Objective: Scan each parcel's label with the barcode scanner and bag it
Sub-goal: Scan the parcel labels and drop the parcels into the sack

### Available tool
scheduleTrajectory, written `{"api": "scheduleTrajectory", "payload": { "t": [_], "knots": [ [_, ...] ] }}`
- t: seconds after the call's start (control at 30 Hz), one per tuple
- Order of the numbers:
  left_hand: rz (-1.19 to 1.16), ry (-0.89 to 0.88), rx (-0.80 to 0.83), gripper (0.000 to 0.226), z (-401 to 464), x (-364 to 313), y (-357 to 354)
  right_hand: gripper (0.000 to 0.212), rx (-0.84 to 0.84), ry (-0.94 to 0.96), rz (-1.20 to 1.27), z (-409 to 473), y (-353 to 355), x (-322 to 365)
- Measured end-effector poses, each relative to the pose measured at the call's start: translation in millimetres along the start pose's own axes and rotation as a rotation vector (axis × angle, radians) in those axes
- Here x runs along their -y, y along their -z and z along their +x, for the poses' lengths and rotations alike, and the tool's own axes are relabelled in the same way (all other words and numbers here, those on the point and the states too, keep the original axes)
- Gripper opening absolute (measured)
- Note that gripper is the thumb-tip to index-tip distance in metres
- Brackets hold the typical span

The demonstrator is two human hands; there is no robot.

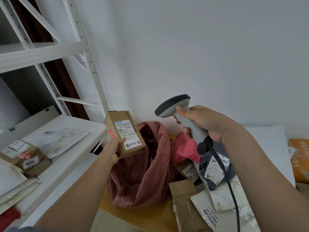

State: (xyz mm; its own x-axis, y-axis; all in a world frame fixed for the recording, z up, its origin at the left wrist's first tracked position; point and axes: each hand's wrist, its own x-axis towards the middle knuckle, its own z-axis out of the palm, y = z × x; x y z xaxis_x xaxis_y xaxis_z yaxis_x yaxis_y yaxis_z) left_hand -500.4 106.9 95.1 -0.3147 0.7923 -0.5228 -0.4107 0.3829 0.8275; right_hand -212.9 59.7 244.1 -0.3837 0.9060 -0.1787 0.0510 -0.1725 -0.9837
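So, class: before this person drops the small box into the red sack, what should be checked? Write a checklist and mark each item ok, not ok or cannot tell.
1. Left hand grips the cardboard box firmly: ok.
2. Shipping label faces up towards the scanner: ok.
3. Right hand holds the barcode scanner by its handle: ok.
4. Scanner head points at the label: ok, roughly; a red glow shows on the box's side.
5. Scan has registered: cannot tell.
6. Red sack mouth stands open below the box: ok.
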Motion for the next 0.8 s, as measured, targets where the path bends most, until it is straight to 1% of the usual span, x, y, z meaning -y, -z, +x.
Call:
{"api": "scheduleTrajectory", "payload": {
  "t": [0.13, 0.33, 0.53, 0.6, 0.67, 0.8],
  "knots": [
    [-0.010, 0.007, -0.019, 0.037, 5.3, 4.4, 1.6, 0.036, 0.018, -0.015, 0.006, 5.8, 3.7, -2.5],
    [0.004, 0.009, -0.048, 0.039, 6.0, 13.3, 3.4, 0.036, 0.030, -0.049, 0.068, 22.2, 7.9, -12.2],
    [0.026, 0.019, -0.084, 0.040, 21.1, 13.8, 10.4, 0.037, 0.056, -0.074, 0.070, 41.7, 5.2, -19.5],
    [0.052, 0.032, -0.069, 0.039, 31.5, 11.9, 10.7, 0.037, 0.054, -0.085, 0.086, 51.1, 5.1, -20.8],
    [0.092, 0.056, -0.054, 0.032, 41.4, 8.3, 8.1, 0.037, 0.036, -0.093, 0.107, 61.5, 5.3, -21.8],
    [0.299, 0.159, 0.032, 0.031, 62.6, 3.2, 3.5, 0.040, -0.042, -0.117, 0.091, 83.7, 6.2, -26.1]
  ]
}}
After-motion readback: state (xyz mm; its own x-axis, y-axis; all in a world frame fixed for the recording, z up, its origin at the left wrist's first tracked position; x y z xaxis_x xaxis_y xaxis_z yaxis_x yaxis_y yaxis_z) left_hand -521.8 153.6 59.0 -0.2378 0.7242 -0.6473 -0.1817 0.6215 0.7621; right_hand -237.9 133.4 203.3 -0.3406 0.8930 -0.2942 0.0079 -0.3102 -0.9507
